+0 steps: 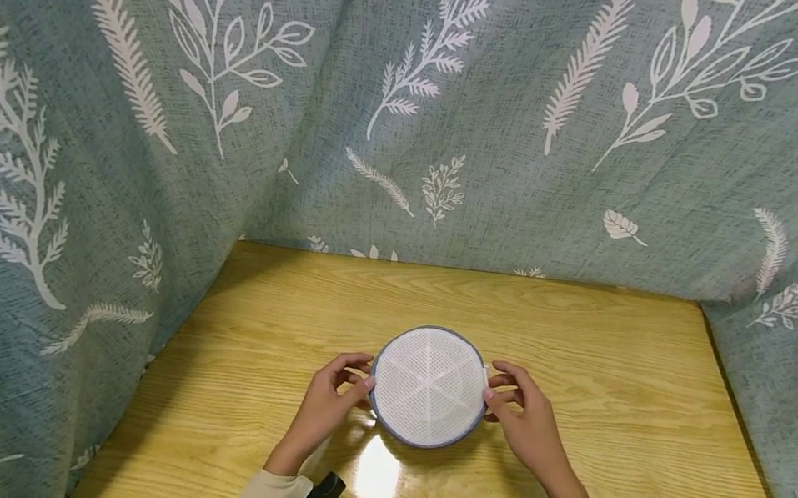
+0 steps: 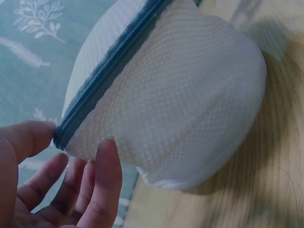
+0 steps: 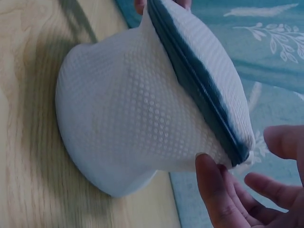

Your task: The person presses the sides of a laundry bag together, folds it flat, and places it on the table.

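Head view: wood-grain table (image 1: 634, 415) within leaf-print curtains (image 1: 513, 71), mesh bag (image 1: 429, 388) in the pinch of both hands (image 1: 332, 393) (image 1: 530, 431)

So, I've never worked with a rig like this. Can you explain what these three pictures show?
There's no machine here: a person works with two bare hands. The wide picture comes from a head-worn camera looking forward and down; the two close ones come from cameras on the left and right wrists. On the wooden table appears to rest a white mesh bag with a blue zip round its upper edge. The left hand pinches that edge; the right hand is at the opposite side, though whether it grips is hard to tell. A leaf-patterned curtain hangs beyond.
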The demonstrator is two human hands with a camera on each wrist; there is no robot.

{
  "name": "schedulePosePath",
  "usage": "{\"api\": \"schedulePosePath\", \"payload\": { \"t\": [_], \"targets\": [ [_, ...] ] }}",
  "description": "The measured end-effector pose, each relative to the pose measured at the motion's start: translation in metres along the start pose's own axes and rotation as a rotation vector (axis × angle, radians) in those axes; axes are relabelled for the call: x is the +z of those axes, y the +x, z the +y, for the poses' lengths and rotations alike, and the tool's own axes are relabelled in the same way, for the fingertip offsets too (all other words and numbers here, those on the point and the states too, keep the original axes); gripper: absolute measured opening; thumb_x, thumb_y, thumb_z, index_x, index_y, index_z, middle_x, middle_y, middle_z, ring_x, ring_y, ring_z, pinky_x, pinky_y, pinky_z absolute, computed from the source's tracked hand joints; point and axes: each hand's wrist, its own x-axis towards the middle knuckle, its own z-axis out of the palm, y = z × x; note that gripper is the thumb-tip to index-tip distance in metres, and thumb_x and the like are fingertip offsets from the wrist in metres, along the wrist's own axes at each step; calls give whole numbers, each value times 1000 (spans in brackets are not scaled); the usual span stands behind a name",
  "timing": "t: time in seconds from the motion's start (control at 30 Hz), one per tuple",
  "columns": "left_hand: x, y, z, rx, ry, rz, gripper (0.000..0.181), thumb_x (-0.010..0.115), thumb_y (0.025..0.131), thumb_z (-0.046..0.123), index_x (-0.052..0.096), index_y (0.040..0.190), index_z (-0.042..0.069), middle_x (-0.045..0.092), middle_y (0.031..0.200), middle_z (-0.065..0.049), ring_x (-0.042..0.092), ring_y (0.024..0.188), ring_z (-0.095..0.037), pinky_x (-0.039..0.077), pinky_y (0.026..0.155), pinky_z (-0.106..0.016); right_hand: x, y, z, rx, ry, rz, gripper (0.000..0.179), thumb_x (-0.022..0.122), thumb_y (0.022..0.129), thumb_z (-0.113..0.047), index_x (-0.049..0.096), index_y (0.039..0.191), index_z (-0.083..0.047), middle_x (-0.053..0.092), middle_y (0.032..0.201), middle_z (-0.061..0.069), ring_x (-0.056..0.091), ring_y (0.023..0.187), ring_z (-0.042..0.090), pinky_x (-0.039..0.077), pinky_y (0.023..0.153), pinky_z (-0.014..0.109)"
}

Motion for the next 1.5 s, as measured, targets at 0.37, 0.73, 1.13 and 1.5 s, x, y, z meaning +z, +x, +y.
{"api": "schedulePosePath", "payload": {
  "t": [0.37,0.73,1.13,1.5],
  "targets": [
    [5,-2,1,-15,-16,34,30,72,96,-5,67,125,-10,65,114,-23,65,88,-13,67,74,-37,4,0,0,11,-51,-1,48,72,100,-1,57,145,4,66,118,21,72,95,17,67,77,37],
    [10,0,0,-23,-34,74,30,74,93,-8,69,122,-11,65,109,-22,65,88,-15,66,71,-29,5,4,2,68,32,3,49,71,99,3,56,145,6,66,116,23,70,89,7,66,75,31],
    [16,5,-1,-63,-30,110,29,74,93,-7,69,121,-13,66,107,-22,65,85,-12,65,69,-25,4,10,3,140,98,17,49,71,98,5,56,145,4,65,116,23,69,87,8,66,75,28],
    [20,9,-8,-97,-18,120,28,72,93,-8,67,121,-15,67,104,-22,64,81,-12,63,66,-22,5,14,11,163,109,29,48,72,98,2,56,143,5,65,116,22,68,84,7,65,72,26]
  ]
}}
